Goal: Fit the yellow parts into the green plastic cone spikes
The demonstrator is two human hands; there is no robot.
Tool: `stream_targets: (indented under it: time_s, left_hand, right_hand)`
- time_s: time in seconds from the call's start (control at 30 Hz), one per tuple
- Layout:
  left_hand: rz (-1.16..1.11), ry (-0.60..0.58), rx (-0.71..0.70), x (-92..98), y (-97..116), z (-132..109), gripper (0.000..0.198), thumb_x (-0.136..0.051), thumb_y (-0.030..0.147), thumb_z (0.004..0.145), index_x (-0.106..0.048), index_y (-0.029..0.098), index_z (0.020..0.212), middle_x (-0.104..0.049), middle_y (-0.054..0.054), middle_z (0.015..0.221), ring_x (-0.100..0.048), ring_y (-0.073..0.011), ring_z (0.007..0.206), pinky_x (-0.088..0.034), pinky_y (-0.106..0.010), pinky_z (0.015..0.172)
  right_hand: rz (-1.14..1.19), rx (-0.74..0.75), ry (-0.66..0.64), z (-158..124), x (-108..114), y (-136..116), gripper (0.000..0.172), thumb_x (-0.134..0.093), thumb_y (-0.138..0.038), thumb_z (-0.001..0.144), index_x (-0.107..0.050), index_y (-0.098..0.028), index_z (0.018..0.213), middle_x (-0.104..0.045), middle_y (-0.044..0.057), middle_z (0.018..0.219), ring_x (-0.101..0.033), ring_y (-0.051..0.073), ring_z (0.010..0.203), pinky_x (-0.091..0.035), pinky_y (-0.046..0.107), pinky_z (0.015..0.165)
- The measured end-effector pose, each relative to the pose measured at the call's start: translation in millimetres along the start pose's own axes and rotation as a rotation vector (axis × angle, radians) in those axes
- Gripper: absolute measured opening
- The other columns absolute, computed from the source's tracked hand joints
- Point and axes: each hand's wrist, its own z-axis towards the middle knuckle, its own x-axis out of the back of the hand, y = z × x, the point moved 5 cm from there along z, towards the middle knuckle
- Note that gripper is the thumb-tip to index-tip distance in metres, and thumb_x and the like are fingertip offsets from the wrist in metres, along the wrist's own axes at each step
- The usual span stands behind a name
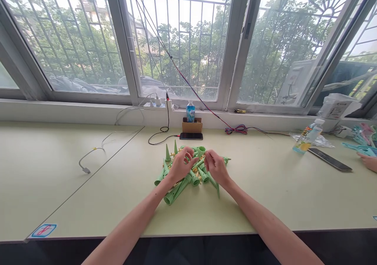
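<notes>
Left hand (180,166) and right hand (217,167), fingers half curled, pinch one green cone (201,151) between their fingertips, just above the pile of cones (173,190) on the table (265,194). Its round mouth faces up. Fingers hide its long axis.

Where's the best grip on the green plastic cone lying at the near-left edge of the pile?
Probably pinch the green plastic cone across its wide open rim, coming from the near-left. That end juts out of the pile of green cones onto the pale table, while its tapered end runs up toward the left hand, in among the others.
</notes>
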Motion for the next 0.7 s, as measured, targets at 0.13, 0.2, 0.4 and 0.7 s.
stream_targets:
  time_s: [0.13, 0.2, 0.4, 0.7]
  left_hand:
    - [0.009, -0.061, -0.015, -3.4, 0.4, -0.2, 0.026, -0.054, 0.038, 0.09, -0.059, 0.016, 0.076, -0.062, -0.001, 0.069, -0.057, -0.012, 0.064, -0.048, -0.021, 0.056]
    - [-0.007, -0.085, -0.016, -4.4, 2.0, -0.2, 0.031, -0.052, 0.039, 0.091, -0.062, 0.015, 0.074, -0.063, -0.002, 0.067, -0.056, -0.0118, 0.062, -0.047, -0.021, 0.056]
    - [-0.055, -0.111, 0.015, -4.3, 6.0, 0.0, 0.047, -0.047, 0.046, 0.092, -0.063, 0.014, 0.061, -0.064, -0.003, 0.059, -0.055, -0.0116, 0.055, -0.043, -0.021, 0.052]
    - [-0.296, -0.097, 0.185, -8.7, -12.1, -1.2, 0.069, -0.03, 0.063, 0.092, -0.069, 0.014, 0.062, -0.068, -0.007, 0.064, -0.061, -0.0148, 0.056, -0.044, -0.023, 0.047]
  right_hand:
    - [0.019, 0.021, 0.006, -0.2, 0.3, 0.4, 0.028, -0.035, -0.04, 0.099, -0.049, -0.021, 0.084, -0.05, -0.003, 0.063, -0.045, 0.008, 0.046, -0.037, 0.02, 0.048]
    - [0.025, 0.035, 0.007, -0.5, 0.4, -0.1, 0.028, -0.035, -0.041, 0.099, -0.049, -0.021, 0.085, -0.05, -0.003, 0.063, -0.044, 0.008, 0.045, -0.037, 0.02, 0.048]
    - [0.025, 0.081, 0.01, -1.6, 1.1, -1.7, 0.029, -0.036, -0.04, 0.099, -0.053, -0.02, 0.088, -0.049, -0.002, 0.065, -0.044, 0.008, 0.048, -0.038, 0.02, 0.048]
    - [0.001, 0.102, -0.007, -0.8, -0.5, -0.9, 0.032, -0.039, -0.04, 0.098, -0.063, -0.018, 0.098, -0.055, 0.002, 0.071, -0.048, 0.01, 0.051, -0.04, 0.021, 0.047]
